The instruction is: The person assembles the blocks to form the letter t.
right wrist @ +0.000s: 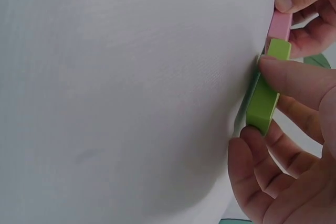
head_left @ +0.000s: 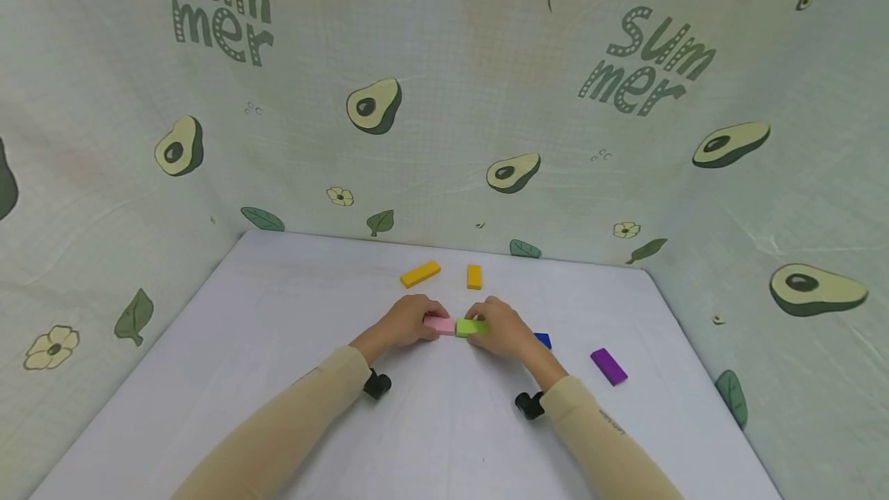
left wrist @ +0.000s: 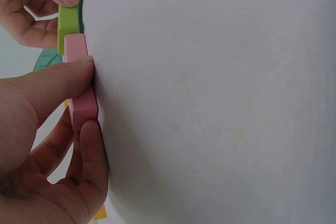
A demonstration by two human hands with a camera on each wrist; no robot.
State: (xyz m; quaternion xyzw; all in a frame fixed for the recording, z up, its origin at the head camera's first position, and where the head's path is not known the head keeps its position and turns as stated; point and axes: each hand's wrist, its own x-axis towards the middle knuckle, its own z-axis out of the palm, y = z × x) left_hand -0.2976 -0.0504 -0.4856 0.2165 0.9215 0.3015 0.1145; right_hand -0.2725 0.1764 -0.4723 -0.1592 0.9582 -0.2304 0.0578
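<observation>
Between the two hands, a pink block and a light green block lie end to end on the white table. My left hand pinches the pink block, thumb on the near side and fingers at its far side and outer end. With thumb and fingers my right hand grips the green block in the same way. In the head view the facing ends look very close; whether they touch, I cannot tell. Fingers cover parts of both blocks.
Two yellow blocks, a longer one and a shorter one, lie beyond the hands. A blue block shows partly behind the right wrist. Farther right rests a purple block. A printed cloth hangs around the table.
</observation>
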